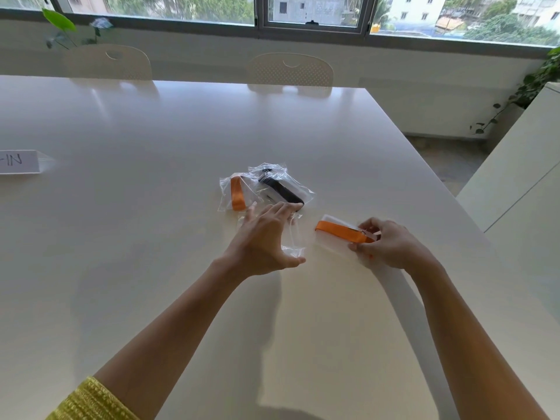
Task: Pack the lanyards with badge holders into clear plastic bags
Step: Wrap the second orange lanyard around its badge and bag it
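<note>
My right hand [383,242] pinches the near end of a folded orange lanyard with its clear badge holder [338,230], just above the white table [121,237]. To its left my left hand [266,237] hovers with fingers spread and straight over an empty clear plastic bag [293,237] lying flat. Whether the fingers touch the bag I cannot tell. Just beyond lie two packed bags: one with an orange lanyard [237,194], one with a black lanyard [281,189].
A white card with handwriting [18,161] lies at the table's far left. Two pale chairs [291,69] stand at the far side under a window. The table's right edge runs diagonally; a white cabinet [515,189] stands beyond it.
</note>
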The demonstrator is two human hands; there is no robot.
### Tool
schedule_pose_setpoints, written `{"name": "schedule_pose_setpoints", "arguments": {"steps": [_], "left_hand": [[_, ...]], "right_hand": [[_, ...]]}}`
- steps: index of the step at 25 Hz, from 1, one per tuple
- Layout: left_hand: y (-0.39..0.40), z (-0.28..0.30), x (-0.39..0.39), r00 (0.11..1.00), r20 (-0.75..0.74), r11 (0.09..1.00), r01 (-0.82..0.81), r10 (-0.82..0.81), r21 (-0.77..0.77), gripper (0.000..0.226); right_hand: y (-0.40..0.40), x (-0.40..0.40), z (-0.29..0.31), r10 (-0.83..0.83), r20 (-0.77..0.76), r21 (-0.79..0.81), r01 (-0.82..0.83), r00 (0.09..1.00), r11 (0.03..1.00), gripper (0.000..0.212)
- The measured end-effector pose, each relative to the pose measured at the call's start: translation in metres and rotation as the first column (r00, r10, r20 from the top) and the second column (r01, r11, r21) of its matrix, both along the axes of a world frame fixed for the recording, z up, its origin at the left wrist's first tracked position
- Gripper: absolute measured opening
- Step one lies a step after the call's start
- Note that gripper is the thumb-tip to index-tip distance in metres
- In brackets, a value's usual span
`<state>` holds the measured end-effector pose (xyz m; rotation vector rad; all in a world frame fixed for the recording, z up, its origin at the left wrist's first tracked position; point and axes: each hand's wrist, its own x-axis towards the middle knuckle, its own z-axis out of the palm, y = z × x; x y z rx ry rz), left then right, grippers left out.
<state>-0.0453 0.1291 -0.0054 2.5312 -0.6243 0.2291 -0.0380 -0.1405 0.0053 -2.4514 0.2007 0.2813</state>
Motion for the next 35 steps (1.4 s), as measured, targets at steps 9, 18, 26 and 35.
{"name": "schedule_pose_setpoints", "arguments": {"steps": [9, 18, 26, 35], "left_hand": [[0.002, 0.002, 0.0, 0.999, -0.034, 0.999, -0.03, 0.031, 0.011, 0.104], [-0.009, 0.006, -0.001, 1.0, -0.013, 0.999, -0.018, 0.018, -0.033, 0.116], [-0.031, 0.001, -0.002, 0.999, -0.037, 0.987, 0.021, -0.027, -0.157, 0.116], [-0.041, -0.004, -0.001, 0.991, -0.104, 0.837, -0.128, 0.086, -0.532, 0.101]], "right_hand": [[0.004, -0.007, 0.002, 0.013, -0.033, 0.384, 0.0, 0.999, 0.923, 0.035], [0.026, -0.016, 0.037, 0.208, 0.096, 0.228, -0.225, 0.973, 0.947, 0.026], [0.06, -0.016, 0.049, 0.235, 0.183, 0.08, -0.253, 0.955, 0.964, 0.046], [0.076, -0.029, 0.059, 0.235, 0.439, 0.066, -0.292, 0.867, 0.954, 0.04]]}}
